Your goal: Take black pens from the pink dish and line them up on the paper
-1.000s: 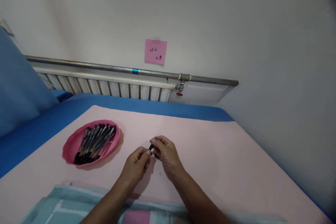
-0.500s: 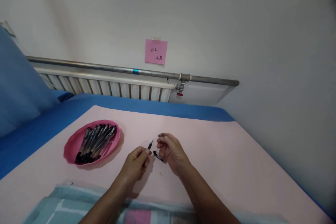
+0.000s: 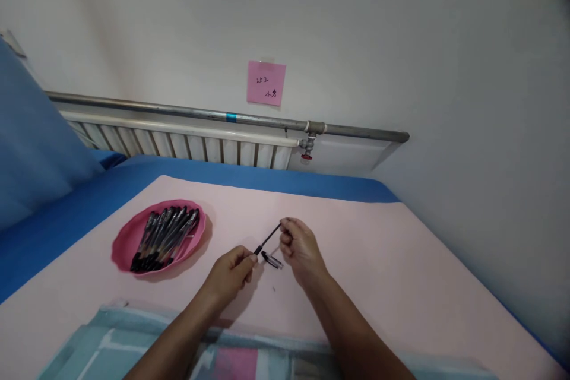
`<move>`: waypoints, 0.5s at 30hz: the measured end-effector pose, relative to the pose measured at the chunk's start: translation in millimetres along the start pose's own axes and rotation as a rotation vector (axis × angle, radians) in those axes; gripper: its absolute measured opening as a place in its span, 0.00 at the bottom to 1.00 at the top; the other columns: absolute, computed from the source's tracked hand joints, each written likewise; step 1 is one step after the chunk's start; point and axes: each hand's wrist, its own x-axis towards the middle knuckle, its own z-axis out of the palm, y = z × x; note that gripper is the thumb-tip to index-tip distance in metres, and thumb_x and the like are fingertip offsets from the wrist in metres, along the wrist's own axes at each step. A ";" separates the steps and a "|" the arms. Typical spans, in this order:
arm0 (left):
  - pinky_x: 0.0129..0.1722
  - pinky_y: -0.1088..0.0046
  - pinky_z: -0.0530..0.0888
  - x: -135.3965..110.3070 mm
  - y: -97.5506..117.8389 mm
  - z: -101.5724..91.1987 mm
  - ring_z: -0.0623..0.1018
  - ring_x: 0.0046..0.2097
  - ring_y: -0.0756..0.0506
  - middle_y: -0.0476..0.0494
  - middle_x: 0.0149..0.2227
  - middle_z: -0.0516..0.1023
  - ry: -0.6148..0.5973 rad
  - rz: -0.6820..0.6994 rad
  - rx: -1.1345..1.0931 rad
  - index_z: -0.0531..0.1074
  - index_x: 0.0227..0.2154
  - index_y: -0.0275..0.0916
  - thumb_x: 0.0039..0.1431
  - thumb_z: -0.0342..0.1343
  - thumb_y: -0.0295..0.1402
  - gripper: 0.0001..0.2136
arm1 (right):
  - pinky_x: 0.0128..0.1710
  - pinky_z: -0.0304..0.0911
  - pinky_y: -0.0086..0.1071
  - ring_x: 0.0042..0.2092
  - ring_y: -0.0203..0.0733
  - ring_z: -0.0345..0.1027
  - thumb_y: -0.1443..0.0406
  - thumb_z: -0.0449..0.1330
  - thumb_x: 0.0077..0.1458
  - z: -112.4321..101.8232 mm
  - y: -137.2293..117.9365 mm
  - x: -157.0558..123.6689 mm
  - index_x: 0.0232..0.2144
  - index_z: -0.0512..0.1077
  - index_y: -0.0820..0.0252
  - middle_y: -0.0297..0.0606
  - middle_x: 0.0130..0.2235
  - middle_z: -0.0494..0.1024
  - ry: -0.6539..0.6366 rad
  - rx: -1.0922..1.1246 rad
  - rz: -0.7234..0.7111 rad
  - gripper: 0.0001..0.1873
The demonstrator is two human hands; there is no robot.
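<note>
The refill (image 3: 271,236) is held above the mat (image 3: 356,261), protruding from the barrel (image 3: 257,250); bending is best avoided by keeping both in line. The barrel is pinched between the left hand's (image 3: 229,274) closed fingers, the refill's far end between the right hand's (image 3: 303,250). The cap (image 3: 272,260) lies nearby.
</note>
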 end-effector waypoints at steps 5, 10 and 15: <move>0.16 0.80 0.52 -4.4 7.2 -15.0 0.57 0.17 0.55 0.56 0.16 0.62 0.052 0.054 0.110 0.64 0.20 0.37 0.48 0.51 0.40 0.10 | 0.11 0.38 0.22 0.17 0.25 0.48 0.62 0.61 0.38 -10.2 -8.8 10.4 0.24 0.62 0.58 0.26 0.22 0.61 0.112 0.053 -0.097 0.11; 0.19 0.79 0.55 -5.5 12.5 -35.4 0.62 0.18 0.52 0.54 0.15 0.64 0.135 -0.033 0.303 0.64 0.19 0.38 0.46 0.50 0.34 0.06 | 0.11 0.37 0.21 0.16 0.24 0.46 0.60 0.59 0.41 -9.8 -8.5 7.9 0.23 0.61 0.58 0.25 0.21 0.61 0.115 -0.050 -0.070 0.10; 0.25 0.76 0.57 3.3 5.9 -47.0 0.68 0.27 0.48 0.48 0.22 0.70 0.336 0.104 0.609 0.68 0.22 0.37 0.48 0.50 0.33 0.06 | 0.11 0.34 0.21 0.13 0.24 0.45 0.63 0.62 0.38 5.6 21.0 -7.9 0.20 0.64 0.60 0.24 0.15 0.60 -0.047 -0.190 0.116 0.09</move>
